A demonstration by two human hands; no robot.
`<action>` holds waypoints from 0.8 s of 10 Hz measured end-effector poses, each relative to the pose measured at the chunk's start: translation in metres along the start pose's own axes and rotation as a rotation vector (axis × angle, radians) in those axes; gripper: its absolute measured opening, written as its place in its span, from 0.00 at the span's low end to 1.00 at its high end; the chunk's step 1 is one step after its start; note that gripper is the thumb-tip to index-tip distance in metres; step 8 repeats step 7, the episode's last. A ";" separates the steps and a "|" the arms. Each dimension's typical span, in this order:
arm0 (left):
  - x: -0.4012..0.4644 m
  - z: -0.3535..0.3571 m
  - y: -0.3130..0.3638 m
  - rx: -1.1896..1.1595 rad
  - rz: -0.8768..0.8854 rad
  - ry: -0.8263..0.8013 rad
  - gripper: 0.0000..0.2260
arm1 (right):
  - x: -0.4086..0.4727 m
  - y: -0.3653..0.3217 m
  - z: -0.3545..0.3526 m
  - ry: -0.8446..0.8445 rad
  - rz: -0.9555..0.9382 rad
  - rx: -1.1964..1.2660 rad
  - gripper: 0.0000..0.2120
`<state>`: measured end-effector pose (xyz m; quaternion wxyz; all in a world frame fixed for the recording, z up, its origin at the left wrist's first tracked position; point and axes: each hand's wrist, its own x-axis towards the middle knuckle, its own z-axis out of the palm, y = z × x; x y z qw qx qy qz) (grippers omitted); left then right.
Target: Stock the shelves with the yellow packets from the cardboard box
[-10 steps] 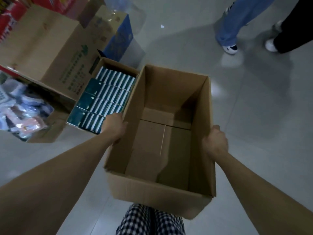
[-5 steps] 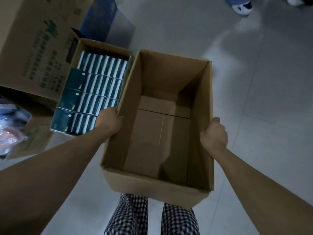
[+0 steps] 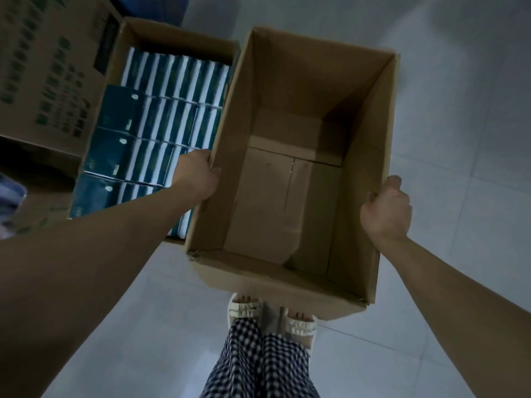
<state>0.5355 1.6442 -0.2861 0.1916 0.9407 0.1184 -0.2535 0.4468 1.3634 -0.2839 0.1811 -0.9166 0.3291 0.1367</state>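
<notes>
An open brown cardboard box (image 3: 290,90) hangs in front of me above the floor, and its inside holds nothing. My left hand (image 3: 198,175) grips the box's left wall near the rim. My right hand (image 3: 386,209) grips the right wall, fingers curled over the edge. No yellow packets and no shelves show in this view.
To the left on the floor stands another open carton (image 3: 172,35) filled with teal-and-white packs (image 3: 161,110). A large printed cardboard box (image 3: 46,73) lies further left. My sandalled feet (image 3: 244,308) and checked trousers (image 3: 258,363) are below the box on grey floor tiles (image 3: 459,139).
The view has tilted downward, so the two other people's legs have left the frame and my feet appear. The box stays held in both hands, closer to the teal-pack carton.
</notes>
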 end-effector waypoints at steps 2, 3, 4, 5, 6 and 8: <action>0.024 0.039 -0.021 -0.001 0.027 0.068 0.09 | 0.018 0.005 0.053 0.012 -0.027 0.044 0.13; 0.033 0.052 -0.032 -0.018 -0.006 0.081 0.08 | 0.023 0.003 0.073 -0.024 -0.054 0.060 0.13; 0.041 0.064 -0.044 -0.011 -0.031 0.076 0.08 | 0.027 0.004 0.087 -0.125 -0.054 0.072 0.15; 0.043 0.066 -0.051 0.044 -0.082 0.015 0.10 | 0.023 0.005 0.092 -0.305 -0.035 0.054 0.18; 0.037 0.058 -0.055 0.052 -0.102 -0.046 0.14 | 0.014 0.005 0.084 -0.384 -0.040 0.043 0.23; 0.019 0.038 -0.048 0.088 -0.052 -0.130 0.21 | 0.000 -0.007 0.061 -0.378 -0.099 -0.036 0.26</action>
